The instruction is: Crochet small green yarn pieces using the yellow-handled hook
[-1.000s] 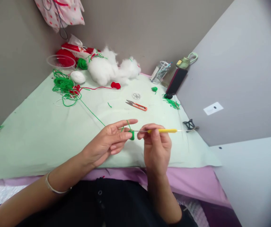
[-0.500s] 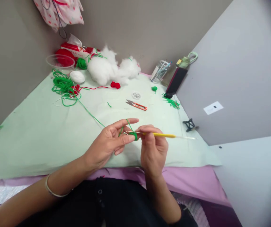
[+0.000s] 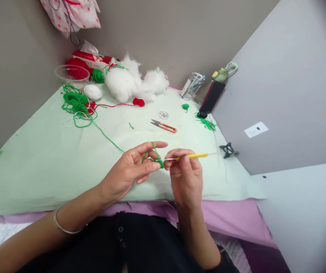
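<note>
The left hand (image 3: 130,167) pinches the green piece (image 3: 159,163) between thumb and fingers, its index finger stretched out with a green strand (image 3: 108,139) looped over it. The right hand (image 3: 186,180) closes on the yellow handle of the hook (image 3: 197,156), whose metal shaft meets the piece; whether its tip sits in a loop is too small to tell. The piece looks light, soft and easily squashed, so a gentle grip on its edge, just beside the working loop, should suit it; the hook seems stiff and light, best held at the handle. The left forearm slants in from lower left, the right rises more steeply, and the hook lies nearly level between the hands, over the front part of the pale cloth (image 3: 51,163). Beyond lie the snips (image 3: 164,126); the strand runs back towards the green yarn heap (image 3: 74,101), left of the white stuffing (image 3: 123,81).
</note>
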{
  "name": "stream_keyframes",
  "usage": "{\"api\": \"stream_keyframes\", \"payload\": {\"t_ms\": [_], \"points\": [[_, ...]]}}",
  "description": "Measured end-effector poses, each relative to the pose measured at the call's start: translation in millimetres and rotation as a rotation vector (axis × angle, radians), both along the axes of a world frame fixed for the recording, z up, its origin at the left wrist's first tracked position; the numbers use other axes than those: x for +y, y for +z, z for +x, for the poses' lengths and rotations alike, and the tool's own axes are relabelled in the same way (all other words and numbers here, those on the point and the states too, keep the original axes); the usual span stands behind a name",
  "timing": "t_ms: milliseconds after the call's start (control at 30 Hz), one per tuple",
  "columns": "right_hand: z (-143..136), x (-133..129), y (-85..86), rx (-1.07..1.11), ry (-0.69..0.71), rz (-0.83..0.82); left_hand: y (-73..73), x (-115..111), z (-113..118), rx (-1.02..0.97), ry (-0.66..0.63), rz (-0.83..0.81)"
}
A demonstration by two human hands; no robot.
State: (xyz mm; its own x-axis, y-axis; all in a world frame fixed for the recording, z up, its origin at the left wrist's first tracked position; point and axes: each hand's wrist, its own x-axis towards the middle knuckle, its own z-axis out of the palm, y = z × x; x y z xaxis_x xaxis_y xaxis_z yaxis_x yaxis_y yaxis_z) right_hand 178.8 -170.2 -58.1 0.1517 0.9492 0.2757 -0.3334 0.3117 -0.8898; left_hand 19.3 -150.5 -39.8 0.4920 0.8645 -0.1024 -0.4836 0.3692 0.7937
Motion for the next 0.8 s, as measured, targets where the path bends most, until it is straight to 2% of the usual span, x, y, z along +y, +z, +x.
{"api": "stream_keyframes", "payload": {"t_ms": [67, 167, 300, 367, 433, 500, 600, 633, 700, 800], "points": [[-4, -3, -0.7, -0.184, -0.108, 0.115, -1.5, -1, 3, 0.077, 0.101, 0.065], [-9, -6, -1.2, -0.369, -0.243, 0.186, -4.1, -1, 7, 0.128, 0.150, 0.083], [-9, -7, -7.3, -0.657, -0.372, 0.334, -5.7, 1, 11, 0.056, 0.207, -0.005], [-8, -6, -10.6, -0.805, -0.451, 0.450, -6.2, 4, 11, 0.002, 0.177, -0.081], [-6, -4, -10.5, -0.799, -0.469, 0.458, -6.5, 7, 9, -0.047, 0.097, -0.170], [-3, -2, -6.9, -0.628, -0.407, 0.339, -5.9, 9, 6, -0.081, 0.055, -0.216], [-4, 0, -1.4, -0.341, -0.285, 0.163, -2.9, 9, 5, -0.057, 0.144, -0.133], [-5, 0, -1.0, -0.327, -0.271, 0.148, -1.5, 8, 6, -0.034, 0.187, -0.088], [-8, 0, -2.7, -0.430, -0.308, 0.195, 1.2, 4, 10, 0.002, 0.244, -0.038], [-13, -1, -7.8, -0.583, -0.382, 0.302, 3.9, -1, 14, 0.007, 0.215, -0.068]]}}
